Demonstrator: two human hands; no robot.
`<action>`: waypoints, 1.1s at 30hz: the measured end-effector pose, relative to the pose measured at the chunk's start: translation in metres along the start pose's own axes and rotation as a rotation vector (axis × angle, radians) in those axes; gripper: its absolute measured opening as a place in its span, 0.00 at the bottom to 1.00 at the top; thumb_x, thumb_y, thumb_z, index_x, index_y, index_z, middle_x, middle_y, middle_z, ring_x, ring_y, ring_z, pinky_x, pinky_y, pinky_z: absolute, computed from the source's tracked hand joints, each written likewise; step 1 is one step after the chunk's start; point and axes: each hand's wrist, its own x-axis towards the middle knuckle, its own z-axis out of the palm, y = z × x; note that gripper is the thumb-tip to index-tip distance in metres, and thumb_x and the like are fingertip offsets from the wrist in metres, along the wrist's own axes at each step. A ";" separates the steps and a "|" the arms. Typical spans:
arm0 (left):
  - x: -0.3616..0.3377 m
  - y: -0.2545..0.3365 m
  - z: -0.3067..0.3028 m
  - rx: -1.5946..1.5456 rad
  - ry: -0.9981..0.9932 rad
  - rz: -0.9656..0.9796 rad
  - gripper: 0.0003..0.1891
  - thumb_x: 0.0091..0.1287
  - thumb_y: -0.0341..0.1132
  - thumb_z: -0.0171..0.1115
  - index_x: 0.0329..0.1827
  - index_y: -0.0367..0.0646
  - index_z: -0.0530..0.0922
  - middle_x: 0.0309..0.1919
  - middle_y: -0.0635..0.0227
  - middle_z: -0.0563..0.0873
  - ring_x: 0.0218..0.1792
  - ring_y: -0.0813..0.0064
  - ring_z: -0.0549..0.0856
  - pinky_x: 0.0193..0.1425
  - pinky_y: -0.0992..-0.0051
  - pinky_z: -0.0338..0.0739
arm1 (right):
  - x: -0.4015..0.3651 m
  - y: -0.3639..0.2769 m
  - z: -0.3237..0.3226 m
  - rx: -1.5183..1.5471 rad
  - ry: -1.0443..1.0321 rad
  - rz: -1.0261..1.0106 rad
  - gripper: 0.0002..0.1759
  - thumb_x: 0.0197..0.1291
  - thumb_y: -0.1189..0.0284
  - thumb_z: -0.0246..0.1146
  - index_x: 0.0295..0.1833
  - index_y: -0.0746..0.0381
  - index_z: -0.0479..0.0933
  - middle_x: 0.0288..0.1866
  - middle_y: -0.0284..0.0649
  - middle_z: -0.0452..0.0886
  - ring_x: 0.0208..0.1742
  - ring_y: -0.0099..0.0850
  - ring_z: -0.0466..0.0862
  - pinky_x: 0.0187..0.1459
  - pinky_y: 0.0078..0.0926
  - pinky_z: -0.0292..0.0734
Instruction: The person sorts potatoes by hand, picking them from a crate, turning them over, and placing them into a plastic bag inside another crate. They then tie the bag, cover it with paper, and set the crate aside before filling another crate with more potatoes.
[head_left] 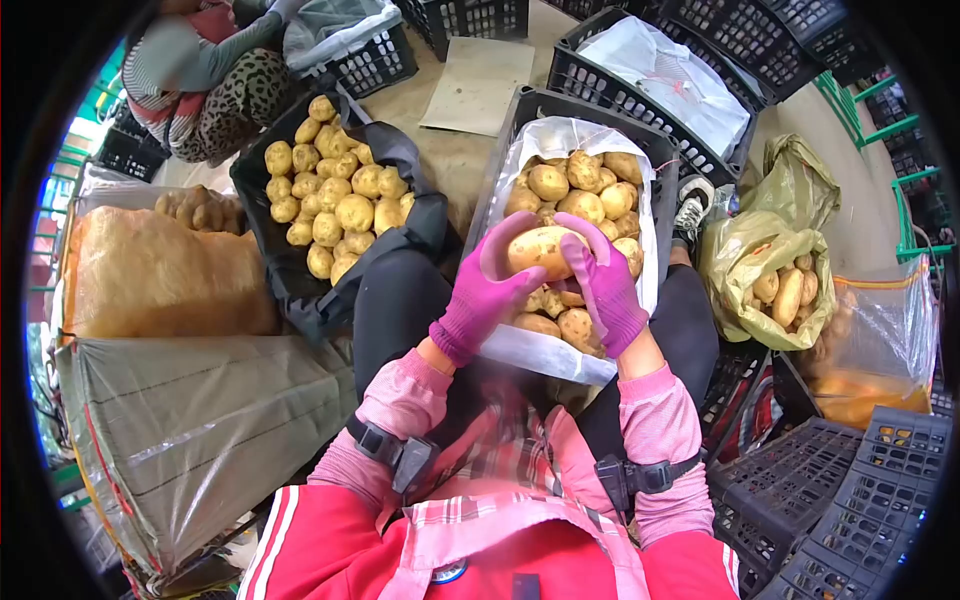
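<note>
A large pale potato (540, 253) is held between both hands, above a crate with white lining (648, 215) that holds several more potatoes (585, 172). My left hand (487, 285), in a pink and purple glove, grips the potato's left end. Around its right end are the fingers of my right hand (606, 285), gloved alike. Left of this crate stands a black-lined crate (425, 222) heaped with several yellowish potatoes (325, 200).
Another person (215, 85) sits at the upper left. A green sack (725, 270) with potatoes stands right, above black crates (790, 465). A lined crate (665, 85) lies at the back; cardboard (480, 85) on the floor. Large plastic-covered bags (165, 275) stand left.
</note>
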 end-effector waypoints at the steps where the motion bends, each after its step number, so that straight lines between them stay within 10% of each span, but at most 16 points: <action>1: 0.001 0.001 -0.001 0.070 0.028 -0.007 0.32 0.68 0.40 0.65 0.73 0.40 0.66 0.66 0.60 0.73 0.64 0.72 0.76 0.66 0.72 0.75 | 0.001 0.002 0.001 -0.057 0.002 -0.076 0.25 0.73 0.56 0.58 0.65 0.63 0.73 0.59 0.40 0.80 0.57 0.28 0.80 0.56 0.25 0.78; 7: 0.003 0.007 -0.002 -0.551 0.073 -0.445 0.22 0.79 0.47 0.49 0.69 0.45 0.69 0.60 0.61 0.76 0.54 0.71 0.83 0.53 0.69 0.85 | 0.005 0.001 0.001 -0.181 0.013 -0.273 0.24 0.74 0.59 0.56 0.65 0.66 0.73 0.62 0.43 0.80 0.64 0.32 0.78 0.66 0.29 0.69; 10: 0.003 -0.010 -0.005 0.187 0.065 0.057 0.23 0.80 0.47 0.45 0.70 0.43 0.67 0.59 0.59 0.76 0.52 0.70 0.84 0.52 0.72 0.86 | 0.002 -0.009 0.008 -0.190 0.026 -0.301 0.24 0.75 0.60 0.55 0.63 0.68 0.76 0.59 0.44 0.82 0.63 0.32 0.78 0.67 0.29 0.69; 19: 0.001 0.016 0.007 -0.488 0.001 -0.329 0.30 0.77 0.47 0.50 0.76 0.41 0.58 0.62 0.59 0.73 0.59 0.69 0.81 0.58 0.71 0.83 | 0.007 -0.007 -0.009 -0.175 0.072 -0.255 0.22 0.75 0.63 0.54 0.64 0.66 0.75 0.55 0.44 0.85 0.57 0.29 0.82 0.61 0.26 0.73; 23: 0.004 0.013 0.004 -0.632 -0.051 -0.210 0.32 0.74 0.43 0.54 0.76 0.39 0.57 0.65 0.53 0.69 0.65 0.60 0.76 0.64 0.60 0.79 | 0.005 -0.008 -0.013 -0.017 0.016 -0.236 0.28 0.73 0.59 0.58 0.68 0.67 0.70 0.62 0.46 0.80 0.61 0.30 0.79 0.63 0.26 0.72; 33: 0.005 0.009 0.004 -0.457 0.052 -0.217 0.33 0.71 0.45 0.62 0.75 0.46 0.61 0.61 0.63 0.74 0.58 0.73 0.78 0.57 0.73 0.79 | 0.005 -0.011 -0.001 -0.293 -0.131 -0.383 0.40 0.67 0.51 0.62 0.75 0.66 0.62 0.69 0.47 0.73 0.68 0.35 0.74 0.68 0.30 0.67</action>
